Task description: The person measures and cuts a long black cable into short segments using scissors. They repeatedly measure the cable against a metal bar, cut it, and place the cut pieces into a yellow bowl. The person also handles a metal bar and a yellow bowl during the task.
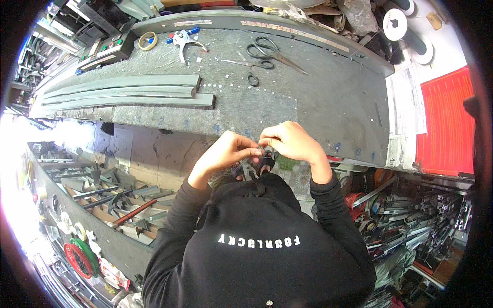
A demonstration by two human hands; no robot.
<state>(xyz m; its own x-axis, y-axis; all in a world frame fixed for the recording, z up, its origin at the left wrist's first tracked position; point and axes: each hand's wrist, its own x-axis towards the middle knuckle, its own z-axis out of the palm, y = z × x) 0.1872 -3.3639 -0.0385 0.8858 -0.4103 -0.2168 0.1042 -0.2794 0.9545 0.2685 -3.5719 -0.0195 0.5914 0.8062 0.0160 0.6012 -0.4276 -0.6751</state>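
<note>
My left hand [229, 150] and my right hand [294, 142] meet just off the front edge of the grey workbench [339, 97]. The fingers of both are closed in a pinch, fingertips almost touching. Between them shows a small dark bit, too small to name. Beyond my hands on the bench lie large dark scissors [283, 58] and smaller scissors [250, 64] with black handles. Left of my left hand, several long grey strips [128, 91] rest side by side along the bench.
Towards the back lie a white spring clamp [182, 45], a tape roll [146, 48] and a blue tool [192, 31]. A red printed sheet [446, 123] and white spools [395, 24] are at the right. Offcuts [118, 200] fill a tray at lower left; metal profiles [411, 220] crowd lower right.
</note>
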